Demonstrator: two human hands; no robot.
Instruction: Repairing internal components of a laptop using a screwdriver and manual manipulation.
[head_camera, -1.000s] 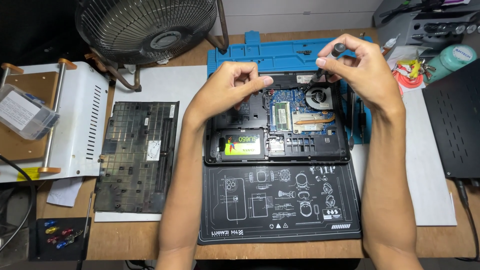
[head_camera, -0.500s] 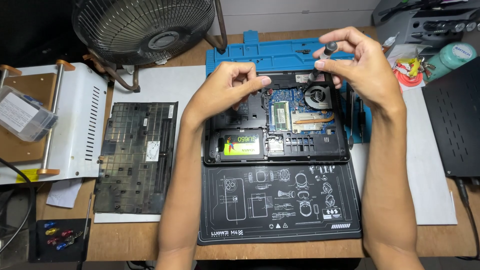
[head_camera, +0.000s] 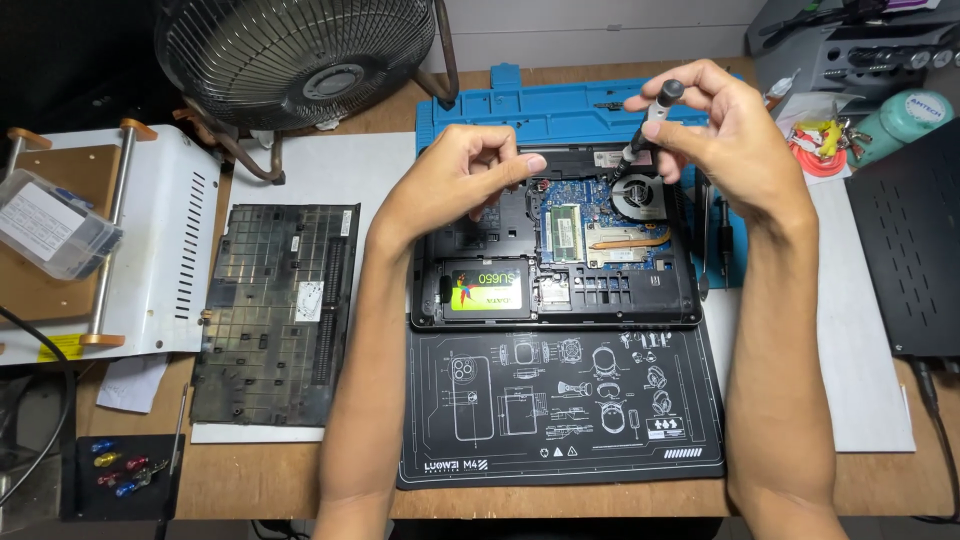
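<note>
Opened black laptop (head_camera: 555, 250), base up on the table, lay just below your fingers. Your right hand (head_camera: 725, 135) pinched a slim grey screwdriver (head_camera: 648, 125), tip angled toward the fan; your left hand (head_camera: 460, 185), fingers curled together, steadied the chassis.

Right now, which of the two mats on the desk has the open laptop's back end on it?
The blue mat, at the far side by the fan. The black mat with white drawings lies nearer, in front of the laptop.
</note>
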